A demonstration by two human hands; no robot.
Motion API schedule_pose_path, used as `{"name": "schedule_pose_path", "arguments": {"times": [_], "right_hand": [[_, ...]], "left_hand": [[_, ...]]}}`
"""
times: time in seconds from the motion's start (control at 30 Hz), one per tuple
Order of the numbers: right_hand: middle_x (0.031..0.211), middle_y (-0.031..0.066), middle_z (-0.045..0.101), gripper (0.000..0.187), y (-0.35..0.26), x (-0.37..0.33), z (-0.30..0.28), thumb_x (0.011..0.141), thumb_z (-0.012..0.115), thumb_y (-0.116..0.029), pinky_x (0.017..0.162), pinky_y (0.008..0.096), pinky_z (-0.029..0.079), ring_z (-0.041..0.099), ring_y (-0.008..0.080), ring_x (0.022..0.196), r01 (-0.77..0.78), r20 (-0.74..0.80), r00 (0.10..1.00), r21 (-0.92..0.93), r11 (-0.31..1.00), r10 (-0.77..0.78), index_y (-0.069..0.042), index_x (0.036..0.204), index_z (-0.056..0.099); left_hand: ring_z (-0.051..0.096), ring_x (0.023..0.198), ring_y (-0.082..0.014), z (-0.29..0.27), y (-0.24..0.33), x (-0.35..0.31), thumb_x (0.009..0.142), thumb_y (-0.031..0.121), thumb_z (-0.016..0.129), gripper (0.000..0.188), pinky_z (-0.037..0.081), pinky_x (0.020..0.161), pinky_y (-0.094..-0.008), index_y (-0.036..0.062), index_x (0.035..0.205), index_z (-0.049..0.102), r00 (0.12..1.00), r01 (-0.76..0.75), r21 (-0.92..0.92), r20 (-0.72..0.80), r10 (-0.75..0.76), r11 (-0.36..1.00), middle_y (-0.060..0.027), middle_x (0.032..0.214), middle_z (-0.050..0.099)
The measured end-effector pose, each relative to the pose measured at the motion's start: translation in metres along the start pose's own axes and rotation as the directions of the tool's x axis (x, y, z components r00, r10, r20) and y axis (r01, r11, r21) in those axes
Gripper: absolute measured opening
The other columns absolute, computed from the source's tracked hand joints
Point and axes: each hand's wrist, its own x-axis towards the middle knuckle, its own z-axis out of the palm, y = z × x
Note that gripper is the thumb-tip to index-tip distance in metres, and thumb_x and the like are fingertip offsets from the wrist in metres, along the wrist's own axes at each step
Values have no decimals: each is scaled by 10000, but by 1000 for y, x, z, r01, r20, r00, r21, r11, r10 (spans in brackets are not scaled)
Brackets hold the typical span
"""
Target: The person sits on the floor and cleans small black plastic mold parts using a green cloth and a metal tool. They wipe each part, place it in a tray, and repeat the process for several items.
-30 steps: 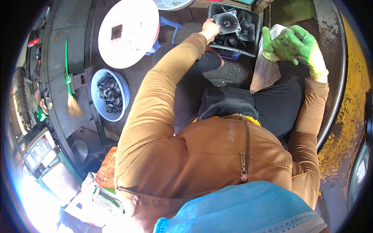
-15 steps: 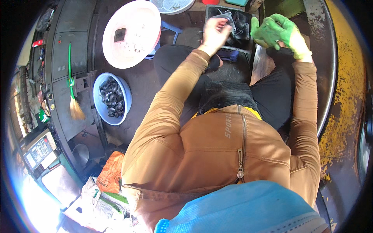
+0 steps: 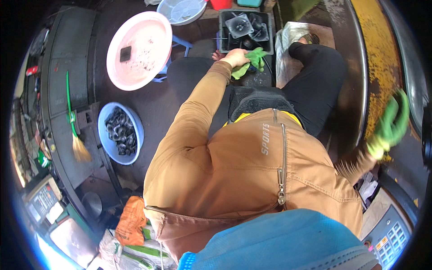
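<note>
- Just on the near side of the black bin (image 3: 271, 33): the bare left hand (image 3: 236, 57), reaching in from the lower left, closed on a loose green glove (image 3: 252, 62).
- Held at the fingertip end of that hand, bunched up, spilling out to the right and a little below the fingers; close by the bin's near rim, with contact between the two impossible to tell.
- Fingertips of the left hand partly hidden, so cannot tell how tightly pinched.
- Far to the right of the bin and nearer the body: the right hand (image 3: 393, 119), green-gloved with a yellowish cuff, blurred, spread wide between thumb and fingers, visibly around nothing; well apart from the loose green glove.
- Inside the bin: piled black cone-shaped parts with square flanges, including one square-flanged part (image 3: 239, 26) lying on top toward the far side.
- Left of the bin: a wide pink basin (image 3: 139, 77) with a small dark square piece (image 3: 125, 54) and scattered specks in it, above a blue stool (image 3: 182, 43).
- Farther left of the bin and nearer the body: a blue basin (image 3: 139, 135) heaped with small black parts (image 3: 120, 130).
- Right of the bin: a pale sheet (image 3: 290, 33), beside a dark-trousered leg.
</note>
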Motion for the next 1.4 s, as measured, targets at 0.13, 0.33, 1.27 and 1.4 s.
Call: {"name": "schedule_pose_path", "arguments": {"times": [0.13,0.33,1.27,1.4], "right_hand": [[1004,139,661,254,-20,-1,-104,936,536,-101,813,268,503,619,187,926,171,-293,912,-367,914,-288,67,1110,618],[1016,185,646,303,4,-8,-150,930,531,-128,789,313,526,628,238,916,63,-525,832,-230,971,-179,96,1127,585],[875,104,648,276,68,224,72,861,659,-199,672,331,536,652,177,762,-387,-39,902,369,845,430,-40,1040,521],[943,98,670,422,83,248,21,861,600,-348,757,327,491,638,206,863,-263,340,897,-103,959,282,-54,1163,566]], "left_hand": [[629,994,-291,17,-7,11,793,384,687,469,460,884,-374,115,1173,633,998,22,-68,64,-18,997,-161,1067,666],[647,930,-257,27,-9,16,786,355,704,408,465,858,-356,143,1131,662,998,26,-136,68,-17,990,-124,1002,690],[638,839,-154,2,-13,-2,856,141,662,234,488,774,-296,22,1057,654,991,130,-876,134,-24,465,-42,956,687],[651,825,-184,-39,23,-28,870,109,616,234,515,737,-309,4,1078,624,996,81,-957,85,2,277,-71,942,682]]}}
